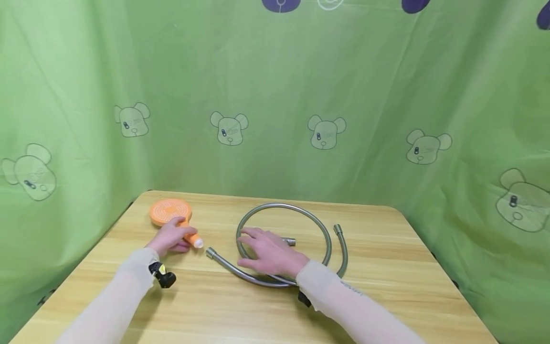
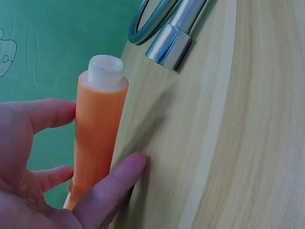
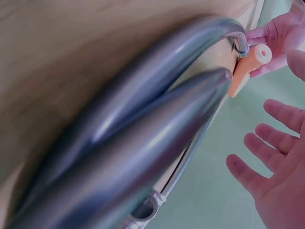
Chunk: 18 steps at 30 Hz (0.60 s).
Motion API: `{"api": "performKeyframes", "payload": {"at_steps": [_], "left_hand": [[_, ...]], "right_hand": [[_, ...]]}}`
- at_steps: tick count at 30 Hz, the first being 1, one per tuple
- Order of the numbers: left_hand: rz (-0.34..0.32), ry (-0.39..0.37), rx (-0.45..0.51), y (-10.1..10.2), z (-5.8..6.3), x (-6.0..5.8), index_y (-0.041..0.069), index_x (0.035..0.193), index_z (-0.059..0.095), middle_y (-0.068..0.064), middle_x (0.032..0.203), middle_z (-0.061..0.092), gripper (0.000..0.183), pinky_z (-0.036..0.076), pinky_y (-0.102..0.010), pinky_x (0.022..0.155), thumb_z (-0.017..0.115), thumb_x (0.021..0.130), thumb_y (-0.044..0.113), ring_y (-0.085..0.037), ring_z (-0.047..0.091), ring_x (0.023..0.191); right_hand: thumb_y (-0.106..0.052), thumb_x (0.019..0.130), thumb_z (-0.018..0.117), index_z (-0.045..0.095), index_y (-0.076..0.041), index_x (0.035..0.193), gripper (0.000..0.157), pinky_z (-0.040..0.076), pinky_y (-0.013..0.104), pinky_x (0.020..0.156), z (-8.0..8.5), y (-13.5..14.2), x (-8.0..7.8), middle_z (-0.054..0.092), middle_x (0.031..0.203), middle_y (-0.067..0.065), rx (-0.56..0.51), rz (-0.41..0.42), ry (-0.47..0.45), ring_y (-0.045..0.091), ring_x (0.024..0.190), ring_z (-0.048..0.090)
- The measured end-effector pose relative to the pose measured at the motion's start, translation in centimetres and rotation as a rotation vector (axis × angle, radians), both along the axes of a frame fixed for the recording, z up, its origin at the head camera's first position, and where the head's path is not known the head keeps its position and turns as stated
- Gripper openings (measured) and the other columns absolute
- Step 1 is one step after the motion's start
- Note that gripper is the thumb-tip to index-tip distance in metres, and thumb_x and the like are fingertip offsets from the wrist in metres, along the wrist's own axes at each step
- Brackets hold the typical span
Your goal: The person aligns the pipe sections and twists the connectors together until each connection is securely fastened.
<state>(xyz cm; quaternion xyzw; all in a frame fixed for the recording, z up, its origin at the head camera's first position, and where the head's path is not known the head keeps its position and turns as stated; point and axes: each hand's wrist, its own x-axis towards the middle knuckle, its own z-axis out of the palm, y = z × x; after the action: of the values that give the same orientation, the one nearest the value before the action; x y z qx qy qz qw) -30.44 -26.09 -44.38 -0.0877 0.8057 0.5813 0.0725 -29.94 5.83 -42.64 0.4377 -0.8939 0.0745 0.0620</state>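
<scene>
An orange shower head (image 1: 171, 211) lies at the far left of the table, its face up and its white threaded end (image 2: 106, 69) pointing toward the hose. My left hand (image 1: 171, 236) holds its handle (image 2: 98, 129) loosely, fingers over the far side and thumb on the near side. A coiled grey metal shower hose (image 1: 279, 205) lies in the middle, one end nut (image 1: 210, 252) close to the shower head's threaded end but apart from it. Over the coil is my right hand (image 1: 275, 251), fingers spread and holding nothing. It partly hides the hose and a metal fitting (image 1: 290, 241).
Another hose end (image 1: 338, 229) points away from me, right of the coil. The wooden table (image 1: 386, 296) has a green curtain (image 1: 275, 162) with bear prints behind it and along both sides.
</scene>
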Motion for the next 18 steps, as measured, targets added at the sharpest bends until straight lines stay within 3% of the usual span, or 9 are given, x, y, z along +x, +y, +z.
{"api": "performKeyframes", "payload": {"at_steps": [5,10,18], "left_hand": [[0.008,0.0,0.029,0.1,-0.1,-0.2,-0.002,0.159,0.007,-0.04,0.139,0.043,0.089,0.064,-0.04,0.074,0.065,0.094,0.014,-0.022,0.069,0.078],[0.015,-0.004,0.095,0.2,-0.5,-0.7,-0.002,0.159,0.003,-0.042,0.149,0.027,0.088,0.063,-0.038,0.077,0.062,0.094,0.007,-0.028,0.066,0.094],[0.018,-0.007,0.134,0.2,-0.9,-0.9,-0.001,0.159,0.002,-0.042,0.15,0.024,0.088,0.063,-0.034,0.077,0.061,0.094,0.004,-0.03,0.064,0.099]], "right_hand": [[-0.065,0.093,0.057,0.051,-0.018,0.147,0.072,0.039,0.044,0.117,-0.3,-1.0,-0.1,0.039,0.16,0.009,0.022,0.018,-0.018,0.026,0.144,0.042],[-0.068,0.091,0.058,0.049,-0.02,0.149,0.076,0.039,0.045,0.117,-0.5,-1.9,-0.1,0.036,0.162,0.007,0.06,0.016,-0.055,0.026,0.146,0.039],[-0.073,0.087,0.058,0.048,-0.021,0.15,0.082,0.041,0.043,0.115,-1.0,-3.3,-0.1,0.038,0.161,0.006,0.084,0.022,-0.096,0.024,0.145,0.04]]}}
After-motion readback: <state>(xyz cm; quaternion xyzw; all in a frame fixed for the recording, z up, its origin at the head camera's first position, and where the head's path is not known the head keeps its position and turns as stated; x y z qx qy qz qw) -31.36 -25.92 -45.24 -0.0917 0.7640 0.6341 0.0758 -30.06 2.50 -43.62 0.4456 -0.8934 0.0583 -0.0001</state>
